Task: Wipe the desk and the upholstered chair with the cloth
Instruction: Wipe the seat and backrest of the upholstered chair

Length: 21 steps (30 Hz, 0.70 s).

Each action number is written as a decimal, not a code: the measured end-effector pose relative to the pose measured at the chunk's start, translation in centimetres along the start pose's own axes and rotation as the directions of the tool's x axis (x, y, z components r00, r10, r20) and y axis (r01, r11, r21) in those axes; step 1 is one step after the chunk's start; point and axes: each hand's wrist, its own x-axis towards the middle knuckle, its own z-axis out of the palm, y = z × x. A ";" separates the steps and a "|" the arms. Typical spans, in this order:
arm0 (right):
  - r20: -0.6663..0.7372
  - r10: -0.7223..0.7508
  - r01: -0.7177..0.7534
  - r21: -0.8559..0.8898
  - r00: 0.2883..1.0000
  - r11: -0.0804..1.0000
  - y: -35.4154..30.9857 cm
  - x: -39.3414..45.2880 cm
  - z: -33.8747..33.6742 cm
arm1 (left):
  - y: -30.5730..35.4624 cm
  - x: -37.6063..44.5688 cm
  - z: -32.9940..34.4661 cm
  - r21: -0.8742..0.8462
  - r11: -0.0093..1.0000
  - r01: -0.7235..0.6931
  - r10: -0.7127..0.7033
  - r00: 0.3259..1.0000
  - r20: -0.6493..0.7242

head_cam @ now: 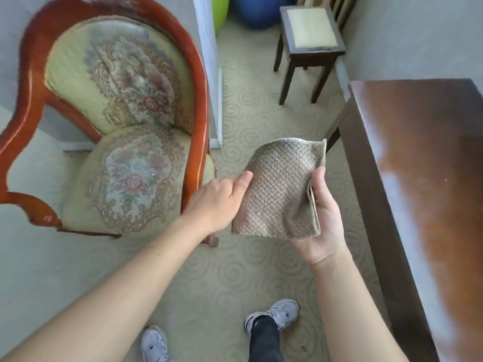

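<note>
— Where is the cloth [281, 189] right now?

— Held up in the air between both hands, over the patterned carpet [251, 108]. It is a beige, waffle-textured cloth, folded double, with the folded layers showing along its right edge.

— How do the hands hold it?

— The right hand [322, 220] lies palm-up under the cloth's lower right part, its thumb pressed against the doubled edge; the fingers on that side are hidden beneath the fabric, so the grip looks closed on the cloth. The left hand [222, 199] pinches the cloth's left edge, thumb on top, the other fingers tucked behind it.

— And the furniture, relative to those fingers?

— The upholstered chair [125, 142], with its red-brown wooden frame and floral seat, stands just beyond the left hand, its near arm rail right beside the knuckles. The table [428, 178], dark glossy wood, stands off to the right of the right hand, not touched. Ahead of both hands, well apart, is a small dark stool [309, 35] with a pale cushion. Below the hands, two grey sneakers [277, 313] stand on the carpet.
</note>
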 end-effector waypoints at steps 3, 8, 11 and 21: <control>0.017 -0.033 0.034 -0.056 0.999 0.998 5.8 1.3 3.1 | -7.1 -3.8 -4.6 0.079 0.993 -0.088 0.091 0.995 -0.030; -0.005 -0.115 0.114 -0.032 0.993 0.993 15.0 2.9 8.2 | -18.2 -9.5 -10.6 0.130 0.990 -0.058 0.067 0.996 -0.065; -0.018 -0.136 0.136 -0.003 0.990 0.991 19.6 4.1 11.0 | -24.0 -12.4 -13.2 0.188 0.982 -0.024 0.034 0.998 -0.052; -0.169 -0.094 0.086 -0.056 0.981 0.995 27.7 11.4 12.4 | -36.3 -12.5 -14.1 0.171 0.972 0.161 -0.166 0.986 0.021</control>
